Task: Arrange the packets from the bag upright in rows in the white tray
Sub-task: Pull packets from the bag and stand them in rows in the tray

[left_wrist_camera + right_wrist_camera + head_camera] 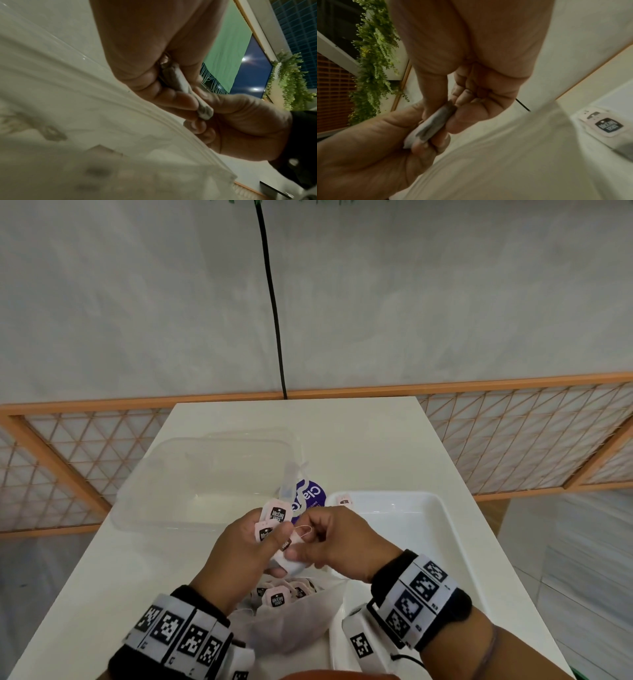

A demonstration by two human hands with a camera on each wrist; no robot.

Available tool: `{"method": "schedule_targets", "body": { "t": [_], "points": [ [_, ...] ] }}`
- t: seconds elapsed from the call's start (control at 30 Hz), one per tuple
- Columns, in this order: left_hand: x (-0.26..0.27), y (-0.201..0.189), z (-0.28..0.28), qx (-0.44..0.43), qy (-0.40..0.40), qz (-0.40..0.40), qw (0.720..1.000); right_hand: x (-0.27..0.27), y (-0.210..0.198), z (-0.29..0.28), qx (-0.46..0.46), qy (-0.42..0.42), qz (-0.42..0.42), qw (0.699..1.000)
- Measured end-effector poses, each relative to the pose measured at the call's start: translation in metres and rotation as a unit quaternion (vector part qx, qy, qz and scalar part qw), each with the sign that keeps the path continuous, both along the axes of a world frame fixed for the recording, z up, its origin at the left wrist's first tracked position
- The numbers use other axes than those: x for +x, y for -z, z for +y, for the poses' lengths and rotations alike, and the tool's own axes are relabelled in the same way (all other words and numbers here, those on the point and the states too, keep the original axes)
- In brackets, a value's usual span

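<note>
Small pink-labelled tea packets (271,524) are fanned in my left hand (250,549), with the thumb laid across them. My right hand (329,537) meets it from the right and pinches one white packet (291,564) of the bunch, a loop of string above its fingers. In the right wrist view both hands grip the same packet (433,121), and the left wrist view shows it edge-on (186,88). Below the hands the translucent bag (294,621) lies open with several packets (277,599) inside. One packet (343,501) stands at the far left corner of the white tray (442,529).
A clear plastic lid or box (205,481) lies on the white table (359,440) at the far left. A purple-printed pouch (308,496) sits between it and the tray. A black cable (274,302) hangs down the wall behind the table.
</note>
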State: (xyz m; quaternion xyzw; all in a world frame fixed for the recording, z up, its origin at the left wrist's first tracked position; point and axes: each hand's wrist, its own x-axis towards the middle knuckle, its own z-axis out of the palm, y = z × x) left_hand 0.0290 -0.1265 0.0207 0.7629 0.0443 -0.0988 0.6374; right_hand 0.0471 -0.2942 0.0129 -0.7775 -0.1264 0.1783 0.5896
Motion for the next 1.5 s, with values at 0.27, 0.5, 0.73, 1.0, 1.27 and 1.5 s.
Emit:
{"method": "schedule_targets", "body": {
  "t": [0.27,0.5,0.73,1.0,1.27,1.5],
  "points": [
    [-0.004,0.002,0.007,-0.038,-0.015,0.03,0.999,0.004,0.017,-0.017,0.045,0.057,0.045,0.996],
    [-0.003,0.004,0.011,-0.027,-0.042,0.023,0.999,0.02,0.048,-0.042,0.082,0.192,0.118,0.971],
    [-0.004,0.003,0.014,-0.009,-0.054,0.023,0.998,0.05,0.107,-0.063,-0.164,0.31,0.14,0.926],
    [-0.004,0.003,0.016,0.009,-0.053,0.033,0.998,0.064,0.108,-0.053,-0.289,0.276,0.116,0.909],
    [-0.003,0.001,0.013,0.03,-0.048,0.041,0.998,0.058,0.109,-0.05,-0.285,0.296,0.099,0.906],
    [-0.003,0.003,0.014,0.024,-0.046,0.04,0.998,0.054,0.102,-0.046,-0.304,0.263,0.09,0.911]
  ]
}}
